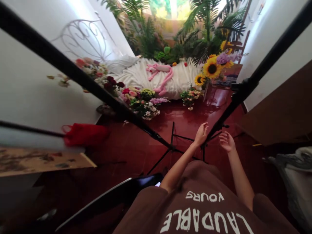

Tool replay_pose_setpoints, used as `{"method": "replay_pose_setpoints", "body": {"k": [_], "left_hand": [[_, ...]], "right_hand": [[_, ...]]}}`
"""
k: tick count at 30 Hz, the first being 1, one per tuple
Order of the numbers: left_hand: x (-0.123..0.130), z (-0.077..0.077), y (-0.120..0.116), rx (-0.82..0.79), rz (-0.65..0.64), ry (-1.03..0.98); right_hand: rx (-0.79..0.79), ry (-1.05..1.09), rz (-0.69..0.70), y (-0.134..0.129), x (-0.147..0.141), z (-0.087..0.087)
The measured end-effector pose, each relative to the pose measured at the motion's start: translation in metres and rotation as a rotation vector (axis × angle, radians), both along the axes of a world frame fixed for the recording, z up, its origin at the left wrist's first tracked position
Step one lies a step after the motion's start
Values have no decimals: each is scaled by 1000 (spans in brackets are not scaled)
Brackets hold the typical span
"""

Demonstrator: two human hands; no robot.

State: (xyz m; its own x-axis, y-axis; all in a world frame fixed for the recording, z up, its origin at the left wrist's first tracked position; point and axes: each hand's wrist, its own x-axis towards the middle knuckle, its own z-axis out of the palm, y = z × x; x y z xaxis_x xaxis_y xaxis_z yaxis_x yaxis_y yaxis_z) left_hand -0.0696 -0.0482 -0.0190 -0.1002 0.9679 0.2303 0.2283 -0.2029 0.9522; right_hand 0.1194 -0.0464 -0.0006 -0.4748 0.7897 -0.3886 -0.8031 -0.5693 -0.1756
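My left hand [201, 134] is beside the lower part of a slanting black stand pole [225, 113], fingers reaching forward along its left side. It looks loosely open; whether it touches the pole I cannot tell. To the right of the same pole, my right hand [227, 141] hovers with its palm turned inward and its fingers loosely bent, nothing between them. A small black knob [225, 126] sticks out from the pole just above the right fingers. Thin tripod legs [184, 137] spread over the red floor below.
A second black pole [97, 86] slants across the left side. Ahead lies a white draped cloth [131, 76] with a pink plush toy [159, 70], flowers [143, 97] and sunflowers [212, 68]. A red bag [86, 134] is at left, and an ornate grey chair [292, 165] at right.
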Motion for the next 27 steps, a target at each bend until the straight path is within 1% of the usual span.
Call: {"method": "replay_pose_setpoints", "body": {"k": [3,5,8,12,14,16,18,21,23,24,25,26,27], "left_hand": [[26,19,21,105,-119,17],[40,26,31,125,-161,22],[53,29,39,95,-169,27],[59,26,41,54,-129,84],[58,26,40,51,-112,117],[57,27,40,58,-105,134],[57,27,40,65,-99,138],[58,27,40,67,-87,137],[58,27,41,69,-82,137],[58,27,41,69,-81,137],[58,27,41,69,-80,136],[58,26,41,70,-79,136],[59,26,42,71,-79,135]], "right_hand": [[55,-20,58,10,11,21],[76,-56,140,22,17,28],[123,-97,307,41,25,29],[239,-186,521,61,39,24],[326,-302,612,68,46,23],[476,-511,700,75,52,24],[631,-732,751,81,58,30],[771,-944,749,87,63,46],[882,-1166,705,85,63,57],[949,-1314,655,82,62,60],[1013,-1462,573,77,60,62],[1065,-1587,463,71,57,62],[1097,-1665,342,64,54,60]]}}
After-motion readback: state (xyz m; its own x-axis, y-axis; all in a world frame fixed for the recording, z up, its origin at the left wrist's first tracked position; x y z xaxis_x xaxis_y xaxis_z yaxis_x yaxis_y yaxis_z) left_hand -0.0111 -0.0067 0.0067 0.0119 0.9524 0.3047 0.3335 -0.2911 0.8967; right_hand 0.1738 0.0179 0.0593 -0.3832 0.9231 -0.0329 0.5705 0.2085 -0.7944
